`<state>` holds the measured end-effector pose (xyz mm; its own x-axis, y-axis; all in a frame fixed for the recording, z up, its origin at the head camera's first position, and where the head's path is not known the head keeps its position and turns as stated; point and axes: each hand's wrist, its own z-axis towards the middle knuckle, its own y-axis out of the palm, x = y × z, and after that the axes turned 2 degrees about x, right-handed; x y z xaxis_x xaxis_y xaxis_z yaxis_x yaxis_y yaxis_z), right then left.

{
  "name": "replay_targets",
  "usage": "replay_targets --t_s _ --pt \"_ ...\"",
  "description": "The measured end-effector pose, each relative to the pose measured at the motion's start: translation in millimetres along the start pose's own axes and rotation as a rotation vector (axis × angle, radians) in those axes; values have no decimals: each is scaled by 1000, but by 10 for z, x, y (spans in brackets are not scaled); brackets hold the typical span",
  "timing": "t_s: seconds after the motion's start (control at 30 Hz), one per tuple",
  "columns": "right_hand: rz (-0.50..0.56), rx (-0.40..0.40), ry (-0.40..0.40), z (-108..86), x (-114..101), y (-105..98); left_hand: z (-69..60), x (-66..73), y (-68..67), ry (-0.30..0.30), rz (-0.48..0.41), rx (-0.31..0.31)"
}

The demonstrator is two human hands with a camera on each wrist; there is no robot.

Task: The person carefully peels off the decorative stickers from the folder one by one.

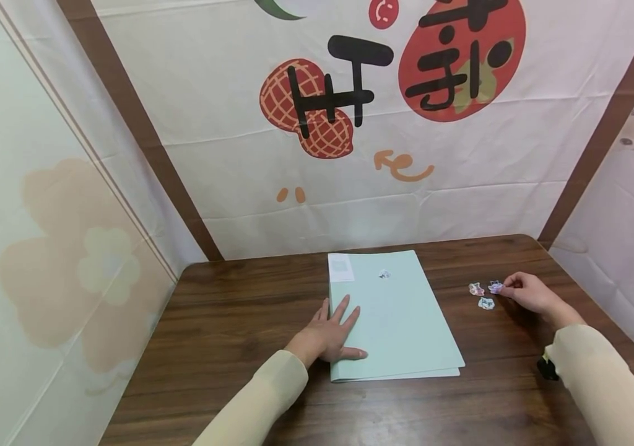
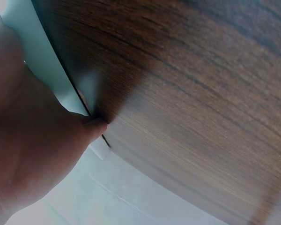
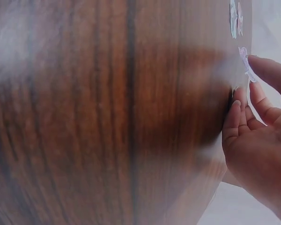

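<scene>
A mint-green folder (image 1: 395,322) lies on the wooden table, with a white label at its top left corner and one small sticker (image 1: 384,274) near its top. My left hand (image 1: 328,334) rests spread on the folder's left edge, fingers straight; the left wrist view shows the hand (image 2: 37,136) along that edge. Off to the right, my right hand (image 1: 531,293) pinches a purple sticker (image 1: 496,287) between thumb and forefinger, also visible as a purple sticker (image 3: 245,63) in the right wrist view. Beside it lie a reddish sticker (image 1: 476,289) and a bluish sticker (image 1: 486,303).
The dark wood table (image 1: 239,322) runs back to a white printed cloth wall (image 1: 239,155). More cloth hangs at the left and right sides. A small black object (image 1: 547,367) shows beside the right sleeve.
</scene>
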<state>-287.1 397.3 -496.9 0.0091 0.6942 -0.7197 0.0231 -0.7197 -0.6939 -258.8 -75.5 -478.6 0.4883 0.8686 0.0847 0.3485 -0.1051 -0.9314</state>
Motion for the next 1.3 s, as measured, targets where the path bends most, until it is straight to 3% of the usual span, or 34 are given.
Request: replay_targets --t_s 0.27,0.67,1.3 --pt "-109 19 -41 31 -26 18 108 -51 71 -9 7 -8" --pt "-103 48 -11 22 -66 43 -14 -4 -23 3 9 5" --pt "-203 52 -80 37 -91 39 -8 11 -34 1 11 -11"
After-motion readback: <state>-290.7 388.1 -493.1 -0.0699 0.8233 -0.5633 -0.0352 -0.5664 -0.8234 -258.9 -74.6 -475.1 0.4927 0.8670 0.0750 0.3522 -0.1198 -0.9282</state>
